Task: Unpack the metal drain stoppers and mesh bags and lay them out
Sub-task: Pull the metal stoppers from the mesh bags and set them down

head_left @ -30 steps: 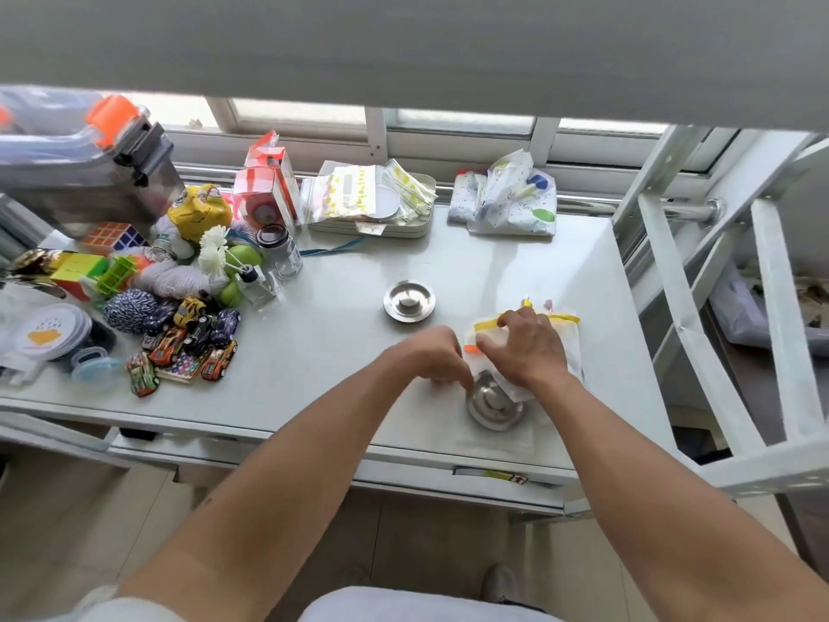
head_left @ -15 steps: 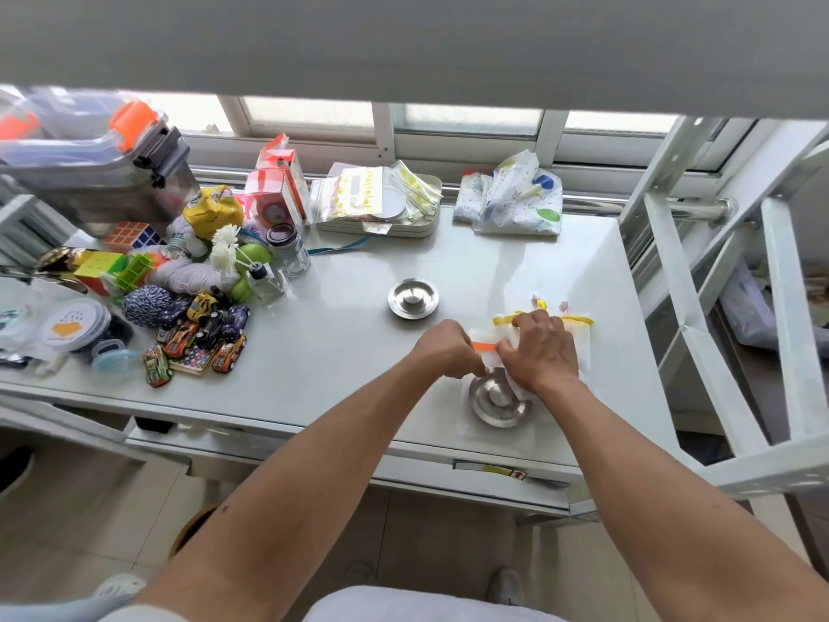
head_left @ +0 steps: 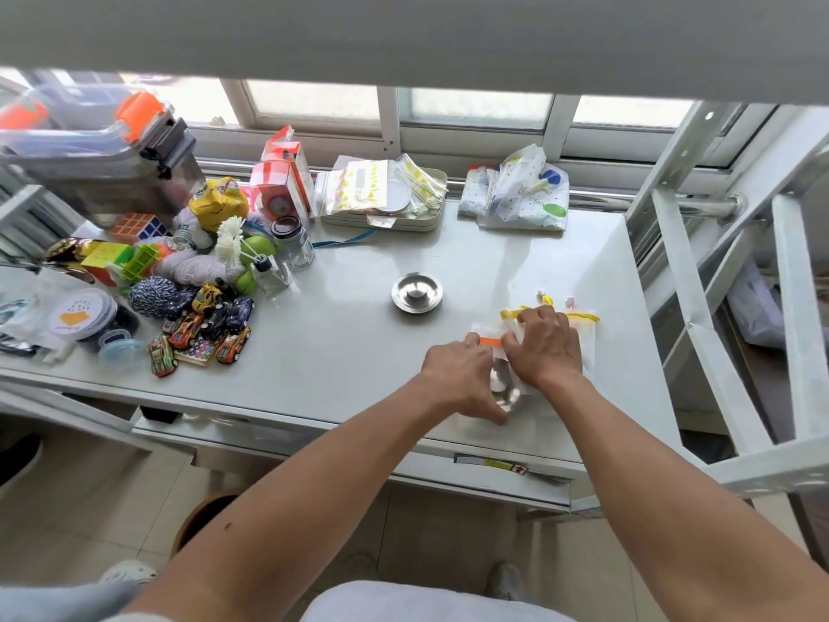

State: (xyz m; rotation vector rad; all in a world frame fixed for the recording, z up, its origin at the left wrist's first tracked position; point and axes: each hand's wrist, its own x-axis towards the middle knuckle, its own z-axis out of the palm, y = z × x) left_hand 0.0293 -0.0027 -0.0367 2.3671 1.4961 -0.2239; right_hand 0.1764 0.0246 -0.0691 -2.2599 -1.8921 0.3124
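One metal drain stopper (head_left: 416,292) lies alone, dome up, in the middle of the white table (head_left: 341,352). A second stopper (head_left: 506,394) sits inside a clear plastic packet at the front right, mostly hidden between my hands. My left hand (head_left: 462,374) pinches the packet's orange strip (head_left: 490,341) and covers the stopper's left side. My right hand (head_left: 545,345) presses down on white mesh bags (head_left: 585,338) with yellow trim, fingers gripping the packet's top edge.
Toy cars (head_left: 202,327), puzzle cubes (head_left: 134,226), yarn, small jars and a lidded tub (head_left: 83,316) crowd the table's left. A tray of packets (head_left: 386,195) and a patterned bag (head_left: 520,195) sit at the back. A white metal frame (head_left: 717,307) stands to the right.
My left hand has slid right and forward over the packaged stopper, covering most of it. My right hand stays on the mesh bags. The orange strip now shows between my hands.
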